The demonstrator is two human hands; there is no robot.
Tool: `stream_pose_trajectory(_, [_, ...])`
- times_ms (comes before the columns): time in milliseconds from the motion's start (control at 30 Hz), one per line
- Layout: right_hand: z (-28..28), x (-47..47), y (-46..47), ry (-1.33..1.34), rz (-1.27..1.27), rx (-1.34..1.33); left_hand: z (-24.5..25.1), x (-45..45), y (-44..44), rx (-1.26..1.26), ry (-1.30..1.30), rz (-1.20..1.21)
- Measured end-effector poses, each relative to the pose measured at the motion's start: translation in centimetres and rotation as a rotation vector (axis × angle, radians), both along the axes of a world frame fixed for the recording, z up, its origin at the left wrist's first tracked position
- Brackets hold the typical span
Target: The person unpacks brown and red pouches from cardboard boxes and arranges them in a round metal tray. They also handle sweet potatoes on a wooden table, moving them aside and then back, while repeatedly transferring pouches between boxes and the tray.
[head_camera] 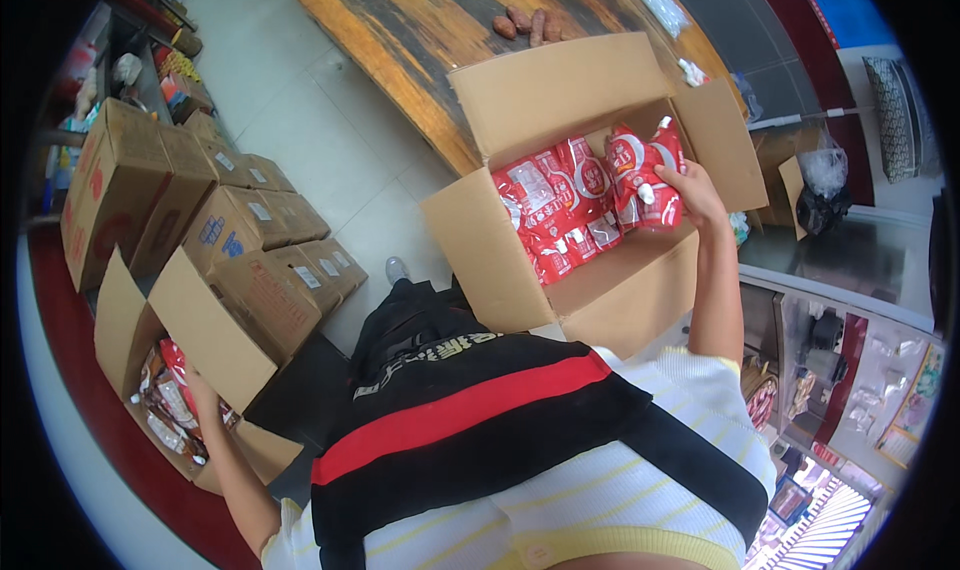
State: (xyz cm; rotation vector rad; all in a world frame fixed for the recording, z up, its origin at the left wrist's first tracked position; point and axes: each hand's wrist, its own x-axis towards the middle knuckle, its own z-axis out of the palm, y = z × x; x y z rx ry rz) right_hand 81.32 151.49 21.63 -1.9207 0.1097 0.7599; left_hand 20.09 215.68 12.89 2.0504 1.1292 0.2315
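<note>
My right hand (696, 191) grips a red plastic pouch with a white spout (646, 157) at the right side of an open cardboard box (555, 104). Several more red pouches (555, 195) lie in that box, some printed side up. At the lower left my left hand (202, 397) reaches into a second open cardboard box (217, 330). A red pouch (173, 360) is beside its fingers, above brown pouches with white caps (169, 412). The left fingertips are partly hidden by the box flap, so whether they hold a pouch does not show.
The right box rests by a wooden table (390, 37) bearing several brown sausage-like pieces (525, 23) and a clear plastic packet (663, 8). Closed cardboard boxes (262, 292) are stacked at left along the tiled floor (360, 142). A glass-topped counter (832, 255) stands at right with plastic bags (823, 172).
</note>
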Motion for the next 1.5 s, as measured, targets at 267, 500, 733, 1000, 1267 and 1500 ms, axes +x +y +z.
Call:
stream_pose_trajectory(267, [11.8, -13.2, 16.3, -0.178, 0.111, 0.600, 17.5, 14.4, -12.1, 0.111, -0.443, 0.025])
stream_pose_trajectory(500, [11.6, -26.6, 34.8, 0.052, 0.881, 0.764, 19.0, 19.5, -17.2, -1.236, -1.152, 0.156])
stream_pose_trajectory(733, [10.4, -34.4, 49.7, 0.082, 1.050, 1.126, 23.6, 3.4, -7.1, -0.514, -1.094, 0.290])
stream_pose_trajectory(1000, [3.8, -36.4, 53.6, -0.779, 1.371, 0.439, 12.9, -4.1, -4.0, -0.579, -0.314, 0.575])
stream_pose_trajectory(1267, [6.5, -27.7, 45.6, -0.502, 1.346, 0.261, 12.2, -3.7, -1.7, -0.685, -0.532, 0.629])
stream_pose_trajectory(1500, [6.9, -26.9, 42.7, -0.488, 1.359, 0.139, 16.9, -1.9, -0.2, -0.654, 0.130, 0.016])
